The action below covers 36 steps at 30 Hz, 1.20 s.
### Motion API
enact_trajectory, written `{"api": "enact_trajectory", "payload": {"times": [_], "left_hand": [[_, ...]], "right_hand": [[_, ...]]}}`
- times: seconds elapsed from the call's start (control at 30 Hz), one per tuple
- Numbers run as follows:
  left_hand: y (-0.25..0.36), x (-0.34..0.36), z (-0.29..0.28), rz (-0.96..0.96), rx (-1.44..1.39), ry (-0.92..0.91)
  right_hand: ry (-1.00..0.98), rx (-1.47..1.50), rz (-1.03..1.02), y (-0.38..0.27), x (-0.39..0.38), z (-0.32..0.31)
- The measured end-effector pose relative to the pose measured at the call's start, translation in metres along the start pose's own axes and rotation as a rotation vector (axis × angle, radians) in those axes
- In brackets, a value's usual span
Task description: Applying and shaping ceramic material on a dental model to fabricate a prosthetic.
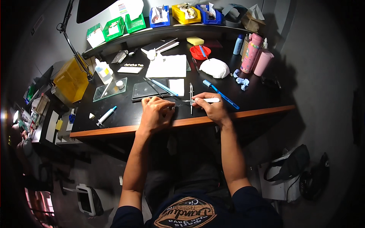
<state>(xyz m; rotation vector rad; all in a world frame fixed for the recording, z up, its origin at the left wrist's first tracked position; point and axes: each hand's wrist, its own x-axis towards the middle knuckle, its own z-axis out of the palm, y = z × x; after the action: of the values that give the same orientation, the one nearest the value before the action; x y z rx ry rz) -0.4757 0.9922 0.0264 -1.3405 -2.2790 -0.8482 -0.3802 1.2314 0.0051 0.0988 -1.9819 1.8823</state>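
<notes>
My right hand (213,109) is closed in a pen grip around a slim white-handled tool (212,100). The tool's thin tip points left, toward my other hand. Beside those fingers a narrow metal instrument (191,89) lies lengthwise on the black table top. My left hand (156,114) rests near the table's front edge with its fingers curled together. Whatever they may pinch is too small to make out. Just beyond it is a dark flat pad (142,90) with a light-blue stick (164,87) and a dark thin tool across it.
A syringe (106,116) and a glass plate (99,93) with a small jar lie left. A blue brush (224,97) lies right, below a white cloth-like bundle (214,68). White paper (166,66), a red bowl (195,54) and a pink bottle (251,55) stand farther back.
</notes>
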Motion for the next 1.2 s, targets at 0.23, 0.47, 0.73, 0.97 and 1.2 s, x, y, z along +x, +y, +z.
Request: {"api": "enact_trajectory", "payload": {"times": [0.23,0.47,0.73,0.97,1.2], "left_hand": [[-0.003,0.0,0.005,0.033,0.005,0.037],[-0.011,-0.001,0.001,0.015,-0.034,0.025],[-0.033,-0.01,-0.011,-0.397,-0.742,0.258],[-0.031,-0.013,-0.011,-0.448,-0.737,0.267],[-0.029,-0.016,-0.013,-0.491,-0.808,0.208]], "right_hand": [[-0.027,-0.063,0.002,0.003,0.003,0.001],[-0.079,-0.088,0.024,0.001,0.002,0.004],[-0.137,-0.123,0.024,-0.002,0.0,0.001],[-0.097,-0.167,0.02,-0.005,-0.001,0.003],[-0.07,-0.127,0.048,-0.003,-0.002,0.005]]}}
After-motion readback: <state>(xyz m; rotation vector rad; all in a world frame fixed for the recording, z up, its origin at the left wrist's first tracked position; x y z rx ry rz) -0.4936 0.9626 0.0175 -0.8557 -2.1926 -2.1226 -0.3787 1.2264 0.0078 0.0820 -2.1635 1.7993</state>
